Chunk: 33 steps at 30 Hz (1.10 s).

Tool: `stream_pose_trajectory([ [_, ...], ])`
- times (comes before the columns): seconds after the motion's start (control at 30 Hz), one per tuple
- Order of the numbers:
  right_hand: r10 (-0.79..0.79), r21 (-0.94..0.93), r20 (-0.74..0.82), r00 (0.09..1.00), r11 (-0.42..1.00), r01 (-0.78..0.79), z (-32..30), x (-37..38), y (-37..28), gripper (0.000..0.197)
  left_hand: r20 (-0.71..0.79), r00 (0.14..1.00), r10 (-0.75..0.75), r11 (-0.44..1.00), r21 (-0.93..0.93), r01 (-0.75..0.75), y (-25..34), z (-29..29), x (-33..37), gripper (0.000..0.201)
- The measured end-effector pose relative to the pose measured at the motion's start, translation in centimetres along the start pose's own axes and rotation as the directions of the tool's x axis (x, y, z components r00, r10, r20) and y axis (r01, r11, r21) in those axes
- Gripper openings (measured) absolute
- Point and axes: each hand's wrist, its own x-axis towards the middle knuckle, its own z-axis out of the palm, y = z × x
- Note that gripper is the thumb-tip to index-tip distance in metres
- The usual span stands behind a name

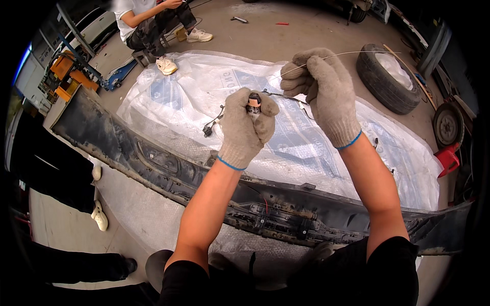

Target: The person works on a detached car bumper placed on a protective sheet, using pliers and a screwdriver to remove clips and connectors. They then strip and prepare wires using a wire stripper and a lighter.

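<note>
Raised clear above the long black plastic bumper (168,168), over open white sheeting (316,148). Left gloved hand (245,127) clenched around a small black-and-orange connector (253,103); right gloved hand (321,86) pinching a thin pale wire (357,53).

White printed plastic sheet (194,97) spread on floor; blue lettering.

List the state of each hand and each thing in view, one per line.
left hand: gloved, closed on a small dark cylindrical part
small dark cylindrical part: upright in the fist, wire harness attached
right hand: gloved, pinching a thin wire
thin wire: stretched taut past the glove
car bumper: lying inner side up
tyre: flat on the floor
plastic sheet: spread, crumpled
</note>
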Motion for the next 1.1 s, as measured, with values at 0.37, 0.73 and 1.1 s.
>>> stream_pose_trajectory([
  [0.37, -0.016, 0.033, 0.051, 0.999, 0.999, 0.014, -0.1, -0.2, -0.2, 0.023, 0.055, 0.998, 0.021, 1.0, 0.007, -0.022, 0.5, 0.5, -0.5, 0.056],
  [0.73, -0.015, 0.024, 0.04, 0.999, 1.0, 0.014, -0.3, 0.0, -0.6, 0.027, 0.105, 0.994, 0.04, 0.997, 0.06, -0.047, 0.5, 0.4, -0.4, 0.059],
  [1.1, -0.035, 0.078, 0.102, 0.994, 0.997, 0.028, -1.2, 0.1, -0.2, 0.025, 0.042, 0.989, 0.14, 0.943, 0.298, -0.146, 0.9, 0.6, -1.1, 0.044],
])
